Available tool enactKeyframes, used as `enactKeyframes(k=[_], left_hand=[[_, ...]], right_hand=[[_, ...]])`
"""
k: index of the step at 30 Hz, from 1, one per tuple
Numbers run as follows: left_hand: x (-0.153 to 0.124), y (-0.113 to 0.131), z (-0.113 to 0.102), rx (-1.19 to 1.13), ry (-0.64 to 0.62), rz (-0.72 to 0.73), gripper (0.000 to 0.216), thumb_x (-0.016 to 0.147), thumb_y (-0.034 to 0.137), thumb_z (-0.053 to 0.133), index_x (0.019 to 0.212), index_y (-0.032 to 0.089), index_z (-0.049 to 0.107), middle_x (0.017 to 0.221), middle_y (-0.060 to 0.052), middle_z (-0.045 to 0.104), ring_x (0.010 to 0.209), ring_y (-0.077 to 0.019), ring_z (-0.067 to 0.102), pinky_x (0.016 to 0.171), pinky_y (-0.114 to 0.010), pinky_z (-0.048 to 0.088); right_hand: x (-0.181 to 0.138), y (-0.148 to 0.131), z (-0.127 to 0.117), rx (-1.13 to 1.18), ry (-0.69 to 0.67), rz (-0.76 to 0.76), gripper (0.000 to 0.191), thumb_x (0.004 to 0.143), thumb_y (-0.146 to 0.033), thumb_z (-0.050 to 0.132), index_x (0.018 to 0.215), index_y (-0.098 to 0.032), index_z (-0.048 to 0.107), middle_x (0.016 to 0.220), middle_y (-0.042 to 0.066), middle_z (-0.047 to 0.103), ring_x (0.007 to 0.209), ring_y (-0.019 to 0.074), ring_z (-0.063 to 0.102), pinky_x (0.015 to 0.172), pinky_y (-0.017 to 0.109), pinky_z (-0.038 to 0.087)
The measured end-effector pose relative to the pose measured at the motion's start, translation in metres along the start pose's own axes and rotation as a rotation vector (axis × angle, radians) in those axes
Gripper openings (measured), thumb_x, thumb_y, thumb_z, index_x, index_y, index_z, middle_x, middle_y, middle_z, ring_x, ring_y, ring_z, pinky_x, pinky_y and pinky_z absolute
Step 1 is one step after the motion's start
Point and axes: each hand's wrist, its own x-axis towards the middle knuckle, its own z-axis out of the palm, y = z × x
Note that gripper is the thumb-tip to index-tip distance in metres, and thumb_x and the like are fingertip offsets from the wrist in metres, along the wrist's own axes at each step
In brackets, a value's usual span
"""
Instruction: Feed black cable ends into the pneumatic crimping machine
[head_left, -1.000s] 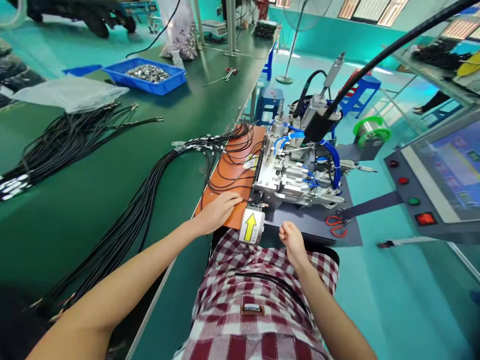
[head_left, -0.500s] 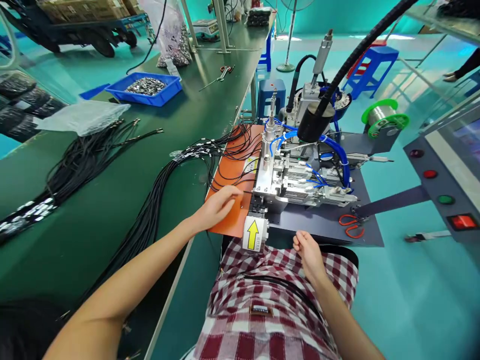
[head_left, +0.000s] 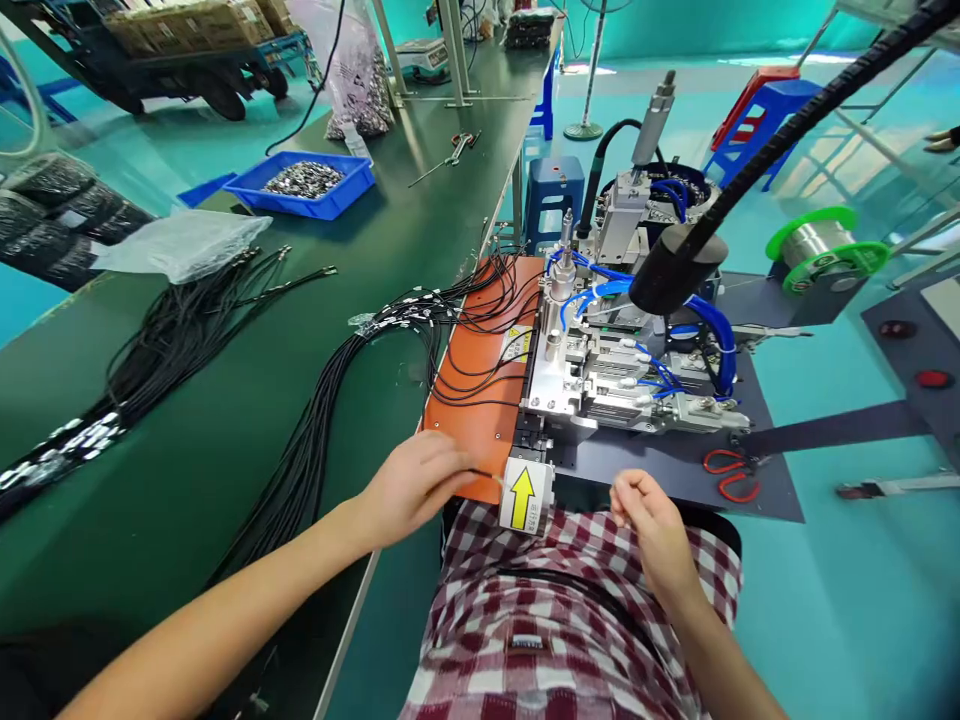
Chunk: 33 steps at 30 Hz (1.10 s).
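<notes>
My left hand (head_left: 415, 482) pinches the end of a thin black cable (head_left: 486, 474) at the near edge of the orange mat (head_left: 480, 390). The cable tip points at a small white block with a yellow arrow (head_left: 526, 494) at the front of the metal machine (head_left: 600, 370). My right hand (head_left: 649, 522) hovers over my checked shirt just right of that block, fingers curled in a loose pinch; what it holds, if anything, I cannot make out. A bundle of black cables (head_left: 322, 410) runs from the mat across the green bench.
Red-handled scissors (head_left: 726, 474) lie on the machine's grey base. A second cable pile (head_left: 172, 330), a clear plastic bag (head_left: 180, 240) and a blue tray of metal parts (head_left: 304, 183) sit further left. A green solder spool (head_left: 825, 245) stands right; blue stools stand behind.
My left hand has drawn back from the machine's slot toward me, pulling the cable end along to the mat's near edge. My right hand's fingers have loosened slightly.
</notes>
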Motion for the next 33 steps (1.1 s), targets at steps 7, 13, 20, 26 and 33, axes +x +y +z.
enactKeyframes(k=[7,13,20,26,33], left_hand=[[0.031,0.033,0.037,-0.299,0.064,-0.145,0.002,0.089,0.013,0.054,0.088,0.014,0.055,0.074,-0.001,0.055,0.068,-0.0081,0.047,0.063,-0.021,0.037],[0.021,0.045,0.053,-0.449,-0.028,-0.298,0.011,0.091,0.016,0.050,0.081,0.014,0.052,0.069,0.001,0.048,0.061,-0.0069,0.040,0.056,-0.019,0.032],[0.034,0.044,0.056,-0.485,-0.181,-0.425,0.013,0.093,0.027,0.048,0.092,0.015,0.054,0.078,-0.002,0.053,0.067,-0.0102,0.044,0.060,-0.022,0.035],[0.055,0.042,0.057,-0.563,-0.141,-0.386,0.017,0.095,0.024,0.046,0.098,0.017,0.060,0.088,-0.003,0.062,0.078,-0.0106,0.055,0.071,-0.021,0.041],[0.052,0.041,0.057,-0.698,-0.088,-0.432,0.020,0.095,0.022,0.045,0.102,0.017,0.063,0.093,-0.003,0.064,0.080,-0.0102,0.057,0.073,-0.020,0.044]], right_hand=[[-0.010,-0.031,0.029,-0.064,-0.290,-0.205,0.024,0.096,-0.039,0.047,0.107,-0.019,0.054,0.083,0.003,0.053,0.068,0.0098,0.048,0.064,0.023,0.041],[-0.010,-0.034,0.034,-0.125,-0.254,-0.338,0.014,0.092,-0.027,0.053,0.101,-0.018,0.059,0.083,0.003,0.057,0.070,0.0099,0.050,0.066,0.022,0.042],[-0.003,-0.041,0.040,-0.182,-0.189,-0.288,0.018,0.091,-0.028,0.053,0.079,-0.014,0.056,0.069,0.002,0.053,0.061,0.0103,0.046,0.058,0.022,0.039],[0.010,-0.045,0.024,-0.162,-0.230,-0.264,0.018,0.094,-0.027,0.049,0.091,-0.015,0.061,0.074,0.002,0.059,0.061,0.0092,0.050,0.059,0.022,0.043],[0.018,-0.050,0.023,-0.204,-0.344,-0.498,0.032,0.088,-0.012,0.055,0.119,-0.021,0.057,0.099,0.005,0.060,0.076,0.0101,0.055,0.070,0.025,0.047]])
